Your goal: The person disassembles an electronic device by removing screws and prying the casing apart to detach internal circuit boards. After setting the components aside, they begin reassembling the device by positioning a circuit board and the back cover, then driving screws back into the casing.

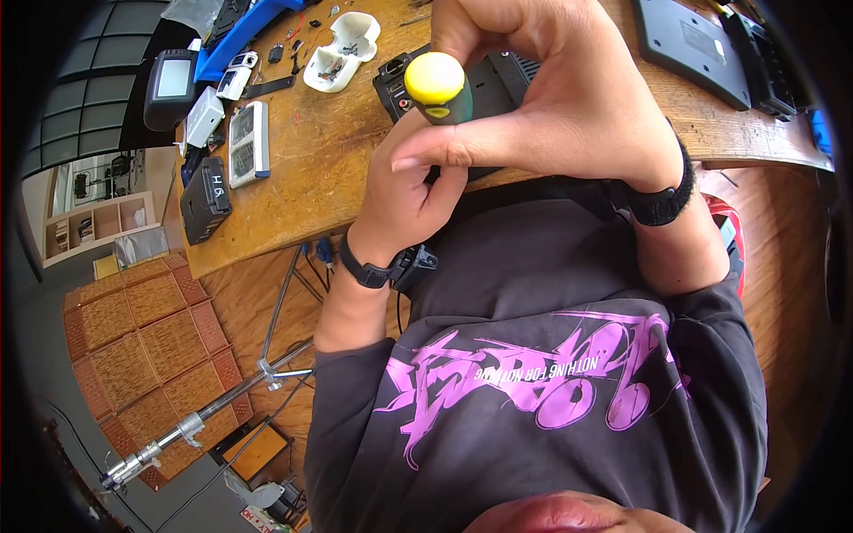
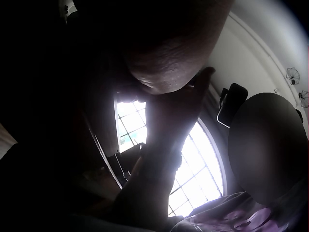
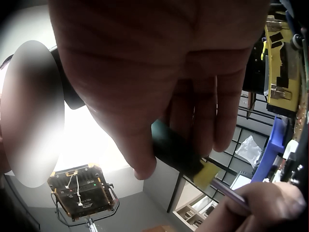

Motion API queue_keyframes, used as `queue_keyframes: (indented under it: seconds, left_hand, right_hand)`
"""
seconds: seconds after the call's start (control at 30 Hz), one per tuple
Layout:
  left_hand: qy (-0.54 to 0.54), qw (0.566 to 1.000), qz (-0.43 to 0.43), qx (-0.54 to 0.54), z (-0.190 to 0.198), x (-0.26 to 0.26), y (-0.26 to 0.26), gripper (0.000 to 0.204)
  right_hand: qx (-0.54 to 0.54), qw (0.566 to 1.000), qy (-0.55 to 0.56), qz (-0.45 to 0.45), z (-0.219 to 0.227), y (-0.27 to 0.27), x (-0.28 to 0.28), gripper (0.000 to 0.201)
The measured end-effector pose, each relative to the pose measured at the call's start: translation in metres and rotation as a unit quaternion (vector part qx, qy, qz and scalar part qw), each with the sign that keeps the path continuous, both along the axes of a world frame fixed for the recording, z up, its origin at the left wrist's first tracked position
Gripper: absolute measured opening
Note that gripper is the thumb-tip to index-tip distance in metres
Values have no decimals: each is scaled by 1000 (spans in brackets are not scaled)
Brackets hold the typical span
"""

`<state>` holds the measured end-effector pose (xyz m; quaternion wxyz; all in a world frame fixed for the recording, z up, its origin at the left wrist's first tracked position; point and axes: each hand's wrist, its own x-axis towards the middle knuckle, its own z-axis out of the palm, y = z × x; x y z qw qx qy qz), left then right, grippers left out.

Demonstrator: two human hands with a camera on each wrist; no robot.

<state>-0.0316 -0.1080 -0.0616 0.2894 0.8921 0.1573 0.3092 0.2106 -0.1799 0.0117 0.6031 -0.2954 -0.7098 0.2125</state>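
Note:
A screwdriver with a yellow-capped dark green handle stands end-on towards the head camera. My right hand holds its handle between thumb and fingers. The right wrist view shows the green handle, its yellow collar and the metal shaft. Around that shaft the fingers of my left hand are curled. In the head view my left hand sits under the right one, partly covered by it. Beneath both hands lies a black device with ports along its side; the screwdriver's tip is hidden. The left wrist view is mostly dark.
On the wooden table at left are a white tray of small parts, a parts case and a black box. A black panel lies at the back right. A metal stand rises at lower left.

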Motion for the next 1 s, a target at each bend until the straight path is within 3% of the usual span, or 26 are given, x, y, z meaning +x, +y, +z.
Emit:
queue_keyframes:
  seconds: [0.13, 0.2, 0.27, 0.3, 0.37, 0.4, 0.47, 0.5, 0.57, 0.8, 0.9, 1.0]
  left_hand:
    - [-28, 999, -24, 33, 6, 5, 1, 25]
    - [-10, 999, -22, 23, 5, 4, 0, 25]
    - [-46, 998, -21, 36, 1, 6, 1, 24]
    - [-45, 998, -21, 36, 1, 6, 1, 24]
    - [-11, 995, -29, 96, 4, 5, 2, 24]
    - [-12, 995, -29, 97, 3, 5, 2, 24]
    - [-51, 995, -22, 79, 1, 7, 2, 24]
    - [-51, 995, -23, 79, 1, 7, 2, 24]
    - [-4, 999, -14, 28, 4, 4, 1, 24]
    - [-20, 999, -8, 28, 0, 4, 1, 26]
    - [-46, 997, -12, 53, 0, 6, 1, 28]
    - [-10, 1000, -17, 3, -2, 0, 1, 26]
  right_hand:
    - [-45, 995, 29, 90, 7, -3, 5, 34]
    - [-6, 995, 82, 62, 2, -5, -9, 30]
    - [-7, 999, 31, 10, -3, -4, -7, 28]
    - [-7, 999, 32, 11, 7, -9, -8, 28]
    - [-71, 991, -75, -86, 38, -26, -11, 27]
    - [-71, 991, -75, -86, 33, -24, -9, 27]
    - [-147, 989, -23, 4, 7, -12, -2, 30]
    - [-86, 993, 56, 56, -1, -2, -6, 31]
    - [-73, 995, 53, 51, -3, 1, -7, 31]
    - [-50, 998, -46, -15, 3, -4, -1, 35]
    - [-60, 998, -14, 9, 0, -5, -3, 37]
    - [-46, 997, 26, 55, 14, -14, 0, 38]
